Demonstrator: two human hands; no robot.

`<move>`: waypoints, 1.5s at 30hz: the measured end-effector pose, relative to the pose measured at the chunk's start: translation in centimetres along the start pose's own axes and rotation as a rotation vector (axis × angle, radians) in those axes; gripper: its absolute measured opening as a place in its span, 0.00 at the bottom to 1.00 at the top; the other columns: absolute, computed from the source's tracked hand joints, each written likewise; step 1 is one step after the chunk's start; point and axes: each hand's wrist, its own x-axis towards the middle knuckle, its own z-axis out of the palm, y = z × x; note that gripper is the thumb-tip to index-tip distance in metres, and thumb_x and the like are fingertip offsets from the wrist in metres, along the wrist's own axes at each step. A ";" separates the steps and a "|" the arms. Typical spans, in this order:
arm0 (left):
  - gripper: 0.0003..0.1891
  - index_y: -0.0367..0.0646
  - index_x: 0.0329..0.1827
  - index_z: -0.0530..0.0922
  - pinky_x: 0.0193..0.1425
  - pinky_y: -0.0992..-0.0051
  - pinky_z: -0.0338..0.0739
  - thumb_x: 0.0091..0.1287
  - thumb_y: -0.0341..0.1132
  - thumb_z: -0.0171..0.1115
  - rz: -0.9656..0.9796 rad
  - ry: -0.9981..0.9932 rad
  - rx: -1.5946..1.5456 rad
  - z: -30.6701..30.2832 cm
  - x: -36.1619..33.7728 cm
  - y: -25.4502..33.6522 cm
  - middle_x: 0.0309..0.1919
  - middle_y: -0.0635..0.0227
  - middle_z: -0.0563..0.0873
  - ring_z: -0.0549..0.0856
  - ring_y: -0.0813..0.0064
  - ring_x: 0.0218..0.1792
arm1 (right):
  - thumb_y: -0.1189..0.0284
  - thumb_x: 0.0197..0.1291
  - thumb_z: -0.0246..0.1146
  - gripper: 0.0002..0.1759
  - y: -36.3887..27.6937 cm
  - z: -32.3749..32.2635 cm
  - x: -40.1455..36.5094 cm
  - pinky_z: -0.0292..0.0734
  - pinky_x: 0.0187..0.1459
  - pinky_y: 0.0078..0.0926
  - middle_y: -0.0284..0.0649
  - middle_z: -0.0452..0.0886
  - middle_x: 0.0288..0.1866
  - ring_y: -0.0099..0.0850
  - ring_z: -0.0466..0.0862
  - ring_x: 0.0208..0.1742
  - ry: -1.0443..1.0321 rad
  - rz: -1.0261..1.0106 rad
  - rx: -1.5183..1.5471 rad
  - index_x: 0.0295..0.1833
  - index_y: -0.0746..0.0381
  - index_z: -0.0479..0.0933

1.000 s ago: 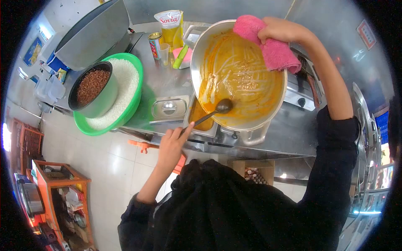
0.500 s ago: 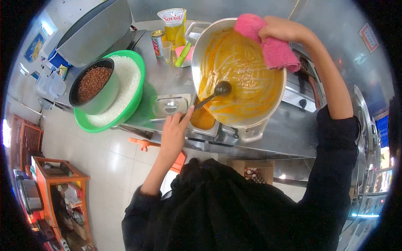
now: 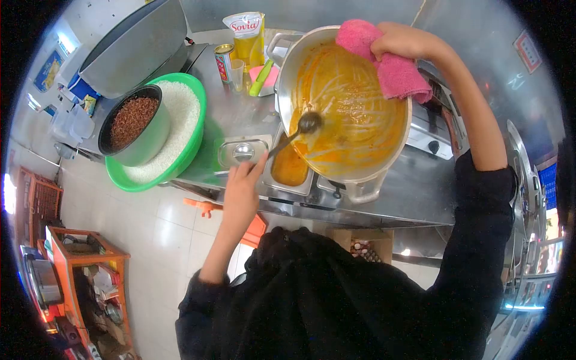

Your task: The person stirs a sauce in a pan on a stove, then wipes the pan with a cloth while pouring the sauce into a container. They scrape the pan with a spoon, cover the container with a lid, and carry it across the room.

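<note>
Silvery metal all round, a big two-handled cooking pot (image 3: 288, 79) sits on the steel table (image 3: 423, 195), its inside smeared with orange-yellow sauce. Over the pot's left part, inside the rim, comes the dark, long-handled metal ladle (image 3: 309, 122); whether its bowl touches the bottom, I can't tell. Left hand (image 3: 241, 189), just outside the pot's near-left rim: grip closed about the ladle handle, forefinger stretched along it. Right hand (image 3: 403, 43), up at the pot's far-right rim: fingers curled tight over a bunched pink towelling cloth (image 3: 403, 78) draped on that edge.

Tucked against the pot's near-left side, a rectangular steel container (image 3: 304, 188) with orange-brown sauce; left of that, a lidded steel container (image 3: 242, 152). Beyond the pot's left handle, a yellow oil pouch (image 3: 248, 47), a printed can (image 3: 224, 63) and a clear cup (image 3: 237, 75). Well left of the pot, a bright green basin (image 3: 198, 120) of white rice, bearing a grey pot (image 3: 144, 144) of reddish-brown grains.
</note>
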 end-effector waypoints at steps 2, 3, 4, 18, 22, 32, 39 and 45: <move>0.37 0.48 0.63 0.68 0.44 0.66 0.69 0.43 0.15 0.52 -0.013 -0.002 0.028 0.9 1.7 0.2 0.37 0.61 0.74 0.71 0.60 0.37 | 0.64 0.38 0.57 0.17 0.0 -0.1 0.1 0.68 0.25 0.26 0.40 0.75 0.20 0.27 0.73 0.21 -0.010 -0.022 0.010 0.25 0.70 0.73; 0.38 0.48 0.63 0.67 0.45 0.66 0.69 0.42 0.15 0.53 -0.027 -0.006 0.056 1.2 2.0 0.2 0.38 0.60 0.74 0.71 0.60 0.38 | 0.64 0.37 0.57 0.17 0.0 -0.2 0.2 0.68 0.26 0.26 0.40 0.75 0.21 0.27 0.74 0.22 -0.039 -0.026 0.013 0.25 0.70 0.74; 0.38 0.48 0.63 0.67 0.45 0.66 0.69 0.42 0.15 0.53 -0.027 -0.004 0.057 1.3 1.9 0.1 0.38 0.60 0.74 0.71 0.60 0.38 | 0.64 0.37 0.57 0.17 -0.1 -0.2 0.2 0.68 0.26 0.26 0.40 0.75 0.21 0.27 0.74 0.22 -0.069 -0.029 0.016 0.26 0.70 0.74; 0.36 0.50 0.63 0.68 0.41 0.68 0.70 0.45 0.17 0.53 0.063 -0.065 0.049 0.6 0.2 2.1 0.35 0.66 0.75 0.72 0.63 0.35 | 0.63 0.38 0.58 0.18 0.0 -0.3 -0.3 0.69 0.27 0.27 0.42 0.77 0.21 0.29 0.75 0.22 -0.053 -0.012 -0.005 0.26 0.70 0.75; 0.36 0.50 0.63 0.68 0.39 0.69 0.71 0.45 0.17 0.53 0.054 -0.078 0.115 1.2 0.0 2.2 0.35 0.66 0.75 0.73 0.64 0.35 | 0.62 0.38 0.58 0.20 0.2 0.0 -0.2 0.69 0.27 0.28 0.43 0.76 0.21 0.29 0.75 0.23 -0.045 -0.030 0.032 0.27 0.71 0.75; 0.37 0.52 0.63 0.68 0.38 0.69 0.71 0.43 0.20 0.57 -0.024 -0.096 0.230 -0.3 -2.2 1.0 0.36 0.67 0.75 0.72 0.64 0.34 | 0.62 0.37 0.59 0.21 1.0 -0.1 -0.1 0.69 0.26 0.29 0.43 0.77 0.21 0.31 0.76 0.22 -0.092 0.008 -0.020 0.29 0.72 0.75; 0.34 0.53 0.62 0.69 0.39 0.70 0.70 0.48 0.20 0.52 0.060 -0.117 0.182 0.3 -2.8 2.1 0.34 0.67 0.74 0.71 0.65 0.33 | 0.63 0.38 0.58 0.18 0.3 0.4 -0.7 0.67 0.24 0.26 0.39 0.75 0.19 0.26 0.74 0.20 -0.034 -0.009 0.073 0.25 0.71 0.73; 0.32 0.51 0.61 0.70 0.37 0.69 0.69 0.47 0.22 0.55 -0.069 -0.080 0.271 -0.7 -4.5 0.2 0.32 0.67 0.75 0.71 0.65 0.33 | 0.64 0.39 0.57 0.17 0.3 0.4 0.0 0.67 0.25 0.26 0.39 0.76 0.20 0.26 0.74 0.21 -0.091 -0.054 0.036 0.25 0.71 0.73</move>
